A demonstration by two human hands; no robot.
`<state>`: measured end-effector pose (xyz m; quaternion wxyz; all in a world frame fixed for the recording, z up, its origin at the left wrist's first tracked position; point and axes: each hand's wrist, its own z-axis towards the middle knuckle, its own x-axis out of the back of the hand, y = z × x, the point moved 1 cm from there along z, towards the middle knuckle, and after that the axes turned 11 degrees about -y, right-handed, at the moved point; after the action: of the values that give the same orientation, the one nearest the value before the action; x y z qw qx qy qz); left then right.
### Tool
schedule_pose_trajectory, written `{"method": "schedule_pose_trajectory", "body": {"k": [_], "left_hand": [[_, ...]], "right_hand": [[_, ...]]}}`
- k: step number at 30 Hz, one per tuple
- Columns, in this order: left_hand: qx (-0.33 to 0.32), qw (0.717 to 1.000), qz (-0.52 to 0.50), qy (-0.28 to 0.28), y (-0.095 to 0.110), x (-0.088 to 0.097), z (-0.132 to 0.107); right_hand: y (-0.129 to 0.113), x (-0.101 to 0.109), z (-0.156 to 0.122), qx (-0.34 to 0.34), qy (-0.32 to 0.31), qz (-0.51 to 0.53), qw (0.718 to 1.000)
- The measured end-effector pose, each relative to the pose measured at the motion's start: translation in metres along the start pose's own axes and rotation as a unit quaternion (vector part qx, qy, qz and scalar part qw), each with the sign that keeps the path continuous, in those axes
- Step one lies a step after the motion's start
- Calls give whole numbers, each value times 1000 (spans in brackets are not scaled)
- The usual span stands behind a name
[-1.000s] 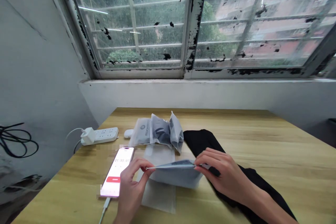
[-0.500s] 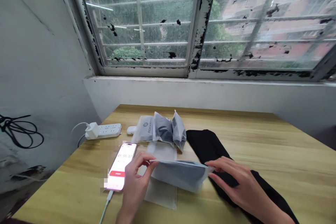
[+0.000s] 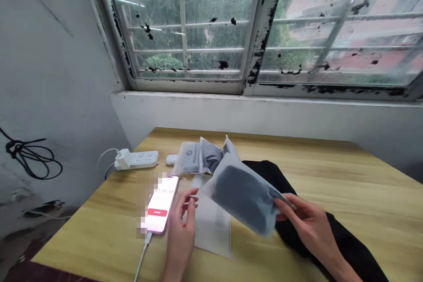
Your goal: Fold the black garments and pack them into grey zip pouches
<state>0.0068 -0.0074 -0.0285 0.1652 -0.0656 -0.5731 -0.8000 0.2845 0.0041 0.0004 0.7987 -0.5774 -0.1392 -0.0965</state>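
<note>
My right hand [image 3: 306, 222] pinches one end of a frosted plastic bag [image 3: 244, 194] with something dark folded inside. The bag is tilted in the air above the table, its far end up and to the left. Free of the bag, my left hand [image 3: 184, 218] has its fingers apart and holds nothing, beside the phone. Beneath the bag, a flat frosted plastic bag [image 3: 211, 233] lies on the wood. Black cloth [image 3: 350, 238] lies under and beside my right hand. Behind stand several filled frosted bags [image 3: 188, 158], partly covered by the held one.
A phone [image 3: 161, 205] showing a timer lies at left with a white cable [image 3: 142, 255] plugged in. Behind it are a power strip [image 3: 142, 160] with a charger and a small white case [image 3: 171, 159]. The wooden table [image 3: 363, 176] meets the wall below a barred window.
My left hand has let go of the bag and drawn slightly away. My right hand keeps hold, and the bag has turned so its broad face shows and its left end is raised.
</note>
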Motion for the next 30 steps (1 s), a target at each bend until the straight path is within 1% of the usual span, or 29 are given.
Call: {"method": "schedule_pose_trajectory", "body": {"k": [2, 4, 7, 10, 12, 15, 18, 22, 27, 30], "left_hand": [[-13, 997, 46, -54, -9, -3, -1], [-24, 990, 101, -99, -18, -7, -3], [-40, 973, 187, -131, -30, -14, -7], [-71, 955, 242, -156, -39, -18, -12], [-85, 948, 264, -158, -44, -19, -14], [-96, 943, 283, -146, -48, -19, -15], [-99, 942, 290, -137, -49, -20, -14], [-97, 940, 305, -116, -46, -21, -12], [-102, 935, 323, -105, -44, -22, -13], [-91, 936, 323, -102, -44, -22, -13]], "right_hand": [[-1, 0, 1, -42, 27, 56, 997], [-2, -3, 3, -70, 47, 108, 990], [-3, -11, 9, -112, 67, 201, 971], [-5, -20, 18, -144, 71, 283, 946], [-7, -25, 25, -144, 75, 313, 936], [-11, -31, 37, -132, 82, 331, 931], [-14, -38, 52, -114, 73, 316, 939], [-18, -46, 73, -95, 39, 290, 951], [-20, -57, 93, -90, 12, 265, 960], [-21, -62, 102, -93, -6, 251, 963]]}}
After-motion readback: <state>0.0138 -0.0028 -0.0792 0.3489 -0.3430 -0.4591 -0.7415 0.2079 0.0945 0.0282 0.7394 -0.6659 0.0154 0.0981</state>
